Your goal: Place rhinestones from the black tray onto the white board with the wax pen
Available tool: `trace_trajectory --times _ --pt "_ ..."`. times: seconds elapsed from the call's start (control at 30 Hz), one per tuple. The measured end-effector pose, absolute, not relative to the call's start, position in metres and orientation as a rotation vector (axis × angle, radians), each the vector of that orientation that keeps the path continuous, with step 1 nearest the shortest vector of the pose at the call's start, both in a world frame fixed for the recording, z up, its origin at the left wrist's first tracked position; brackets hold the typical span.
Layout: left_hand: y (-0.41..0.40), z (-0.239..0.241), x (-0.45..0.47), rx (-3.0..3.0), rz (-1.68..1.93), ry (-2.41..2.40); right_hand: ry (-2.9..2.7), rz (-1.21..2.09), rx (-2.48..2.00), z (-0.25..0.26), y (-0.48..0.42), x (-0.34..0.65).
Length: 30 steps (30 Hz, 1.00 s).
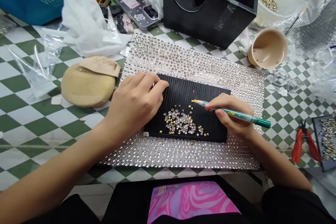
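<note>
My right hand (233, 113) is closed around a green pencil-like picker (236, 114) with a yellow tip. That tip points left and touches or nearly touches a small gold-backed rhinestone on a black ridged tray (210, 94). A loose pile of rhinestones (181, 121), some clear side up and some gold side up, lies on the tray's lower half. Over the tray's left part rests my left hand (139, 94), its fingers curled together; a bit of red shows by the fingertips, but what they grip is hidden. Beneath the tray lies a sheet covered with rows of rhinestones (168, 54).
A beige round pad (88, 85) sits at left, near crumpled white tissue (84, 24). Behind stand a black tape dispenser (207, 10) and a blue one (39, 0). At right are a beige cup (267, 49), red-handled pliers (298, 145) and another rhinestone tray (325, 140).
</note>
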<state>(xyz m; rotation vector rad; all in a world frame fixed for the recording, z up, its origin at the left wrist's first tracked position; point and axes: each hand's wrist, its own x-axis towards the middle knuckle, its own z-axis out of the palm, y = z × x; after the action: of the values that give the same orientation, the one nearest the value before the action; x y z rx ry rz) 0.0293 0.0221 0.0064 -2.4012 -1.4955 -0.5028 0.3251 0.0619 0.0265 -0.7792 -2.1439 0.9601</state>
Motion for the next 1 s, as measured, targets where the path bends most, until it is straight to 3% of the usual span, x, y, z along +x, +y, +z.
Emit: trace_trajectory --times 1.0 --pt "0.0243 0.0045 0.0316 -2.344 -0.479 -1.455 -2.090 0.911 -0.960 0.0186 0.0590 0.3255"
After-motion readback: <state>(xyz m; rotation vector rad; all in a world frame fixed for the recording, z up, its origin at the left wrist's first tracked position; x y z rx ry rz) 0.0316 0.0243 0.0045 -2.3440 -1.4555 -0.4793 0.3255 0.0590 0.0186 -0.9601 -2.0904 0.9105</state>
